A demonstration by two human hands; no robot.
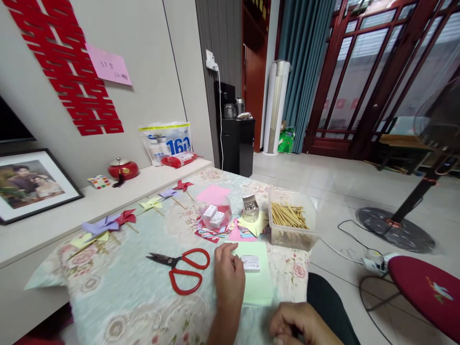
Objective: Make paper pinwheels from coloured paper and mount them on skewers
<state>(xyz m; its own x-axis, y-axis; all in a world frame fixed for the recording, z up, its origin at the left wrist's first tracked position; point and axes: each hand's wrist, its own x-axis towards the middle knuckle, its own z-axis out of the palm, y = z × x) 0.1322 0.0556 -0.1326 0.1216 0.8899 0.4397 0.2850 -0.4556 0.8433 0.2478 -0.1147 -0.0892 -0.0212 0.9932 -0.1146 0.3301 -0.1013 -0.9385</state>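
My left hand (227, 275) rests on the left edge of a pale green paper sheet (259, 282) on the flowered tablecloth (122, 297), fingers next to a small white eraser-like block (250, 263) that lies on the sheet. Whether it touches the block I cannot tell. My right hand (302, 326) hovers at the table's near edge with fingers curled, nothing visible in it. Red-handled scissors (181, 269) lie just left of my left hand.
A clear tub of wooden sticks (291, 224), a small tin of pins (250, 207), a round clear box (214, 215) and colored paper squares (230, 231) sit behind the sheet. Paper pinwheels (108, 224) line the table's left edge. A red stool (427, 292) and a fan (424, 191) stand right.
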